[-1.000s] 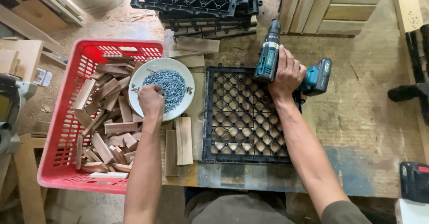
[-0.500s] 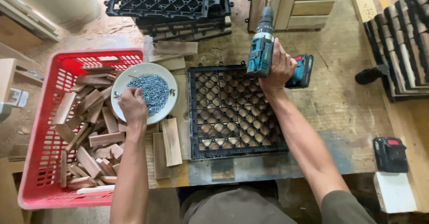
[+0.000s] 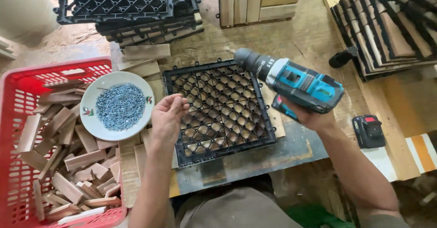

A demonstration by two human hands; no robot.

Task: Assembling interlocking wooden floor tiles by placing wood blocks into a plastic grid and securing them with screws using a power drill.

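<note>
A: What differs from half a second ago?

B: Left hand (image 3: pixel 167 119) has come off the white bowl of screws (image 3: pixel 117 105). It now hovers over the left edge of the black plastic grid tile (image 3: pixel 218 112), fingers curled and pinched together. Probably a screw in the fingertips, but too small to confirm. Right hand (image 3: pixel 309 116) has swung the teal cordless drill (image 3: pixel 291 78) off the tile's top edge. The drill now lies tilted over the tile's upper right corner, chuck pointing up-left, hand wrapped tight around the grip.

A: Where's the tile?

B: Flat on the bench (image 3: pixel 291 150), directly in front of the person, between bowl and drill hand.

A: Surroundings?

B: Red plastic crate (image 3: pixel 13 87) at left, full of short wood offcuts (image 3: pixel 68 159). The bowl sits on the crate's right rim. Loose wood slats (image 3: pixel 145 53) lie beyond the bowl, more sit under the left forearm. Stack of black grid tiles (image 3: pixel 136 5) top left. Wooden slat panel (image 3: pixel 259 0) top centre. Row of finished tiles stood on edge (image 3: pixel 387 27) top right. Spare battery pack (image 3: pixel 368 130) on the bench right of the drill arm.

A: Anything in the way?

B: Nothing on the tile face. Left hand covers only its left edge.

A: Counts?

B: One bowl, one drill, one crate, one battery, one tile on the bench. Stacked tiles, screws, offcuts: too many to count.
</note>
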